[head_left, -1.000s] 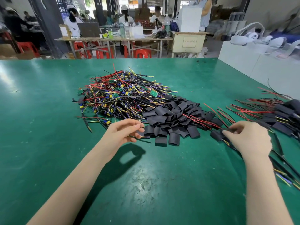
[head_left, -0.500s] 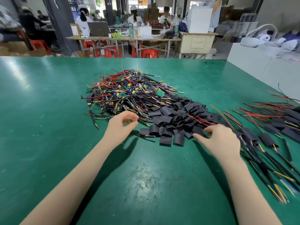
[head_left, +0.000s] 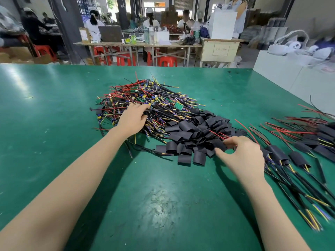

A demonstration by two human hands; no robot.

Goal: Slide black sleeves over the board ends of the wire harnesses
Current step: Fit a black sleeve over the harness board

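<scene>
head view: green table (head_left: 54, 142). left hand (head_left: 131, 120) laid on the near edge of the pile of wire harnesses (head_left: 145, 104), fingers (head_left: 139, 107) stretched forward and slightly apart, tips among the coloured wires; cannot tell whether any wire is pinched. right hand (head_left: 241, 156) at the near right edge of the heap of black sleeves (head_left: 192, 131), thumb (head_left: 220, 153) and curled fingertips apart, touching the nearest sleeves, nothing clearly gripped. two loose sleeves just left of that thumb, on the table. right of the right hand, touching its far side, a row of sleeved harnesses (head_left: 297, 158) with cables running toward the near edge. beyond the fingertips, past the table, people seated at a long workbench (head_left: 137, 45) with red stools (head_left: 166, 61).
</scene>
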